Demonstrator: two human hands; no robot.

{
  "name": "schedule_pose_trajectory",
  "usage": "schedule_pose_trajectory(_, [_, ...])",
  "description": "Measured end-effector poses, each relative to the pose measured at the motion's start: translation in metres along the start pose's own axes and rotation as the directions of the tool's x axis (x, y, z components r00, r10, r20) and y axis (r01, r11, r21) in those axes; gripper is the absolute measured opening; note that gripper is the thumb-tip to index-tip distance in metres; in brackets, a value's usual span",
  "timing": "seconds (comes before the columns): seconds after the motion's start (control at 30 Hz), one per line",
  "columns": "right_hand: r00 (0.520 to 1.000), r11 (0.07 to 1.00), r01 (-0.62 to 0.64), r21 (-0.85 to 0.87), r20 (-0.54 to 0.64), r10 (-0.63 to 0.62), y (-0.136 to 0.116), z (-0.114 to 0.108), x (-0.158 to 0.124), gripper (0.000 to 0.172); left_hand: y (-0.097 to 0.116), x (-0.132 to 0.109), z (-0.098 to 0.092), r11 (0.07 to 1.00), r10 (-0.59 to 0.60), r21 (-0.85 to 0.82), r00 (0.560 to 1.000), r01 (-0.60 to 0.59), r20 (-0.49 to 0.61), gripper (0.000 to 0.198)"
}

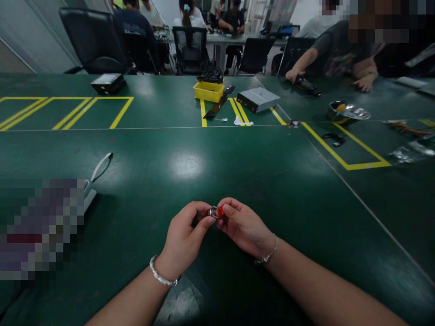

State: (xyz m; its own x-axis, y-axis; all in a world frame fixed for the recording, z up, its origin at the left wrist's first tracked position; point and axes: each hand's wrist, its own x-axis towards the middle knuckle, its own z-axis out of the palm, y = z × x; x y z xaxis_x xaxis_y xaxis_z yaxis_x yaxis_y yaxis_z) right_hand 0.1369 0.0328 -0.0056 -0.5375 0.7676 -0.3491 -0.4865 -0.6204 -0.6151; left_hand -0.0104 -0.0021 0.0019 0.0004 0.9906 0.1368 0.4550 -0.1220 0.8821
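Note:
My left hand pinches a small silvery part between thumb and forefinger. Against its right side sits a small red-orange piece, which the thumb and fingers of my right hand grip. The two pieces touch or are joined; which, I cannot tell. Both are too small to name the kind, and the fingertips cover part of them. The hands meet above the green tabletop, fingers closed, with a bracelet on each wrist.
A pixelated device with a white cable lies at left. Farther back are a black box, a yellow bin of cables, a grey metal box and a metal bowl. Across the table, another person's hand holds a black tool.

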Motion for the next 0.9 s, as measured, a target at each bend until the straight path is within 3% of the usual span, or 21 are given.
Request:
schedule_pose_trajectory(0.3, [0.973, 0.975, 0.207, -0.075, -0.086, -0.213, 0.0018, 0.0027, 0.0041, 0.013, -0.0021, 0.0048, 0.0010, 0.994, 0.061, 0.094, 0.996, -0.055, -0.061, 0.011])
schedule_pose_trajectory(0.67, [0.984, 0.982, 0.173, -0.080, -0.032, -0.176, -0.0002, -0.0029, 0.0042, 0.013, -0.0025, 0.0041, 0.0013, 0.994, -0.011, 0.103, 0.997, 0.019, -0.074, 0.009])
schedule_pose_trajectory(0.9, [0.980, 0.975, 0.173, -0.139, -0.075, -0.184, 0.0015, -0.0026, 0.0048, 0.014, -0.0038, 0.0048, 0.0018, 0.994, -0.009, 0.105, 0.996, 0.018, -0.085, 0.011])
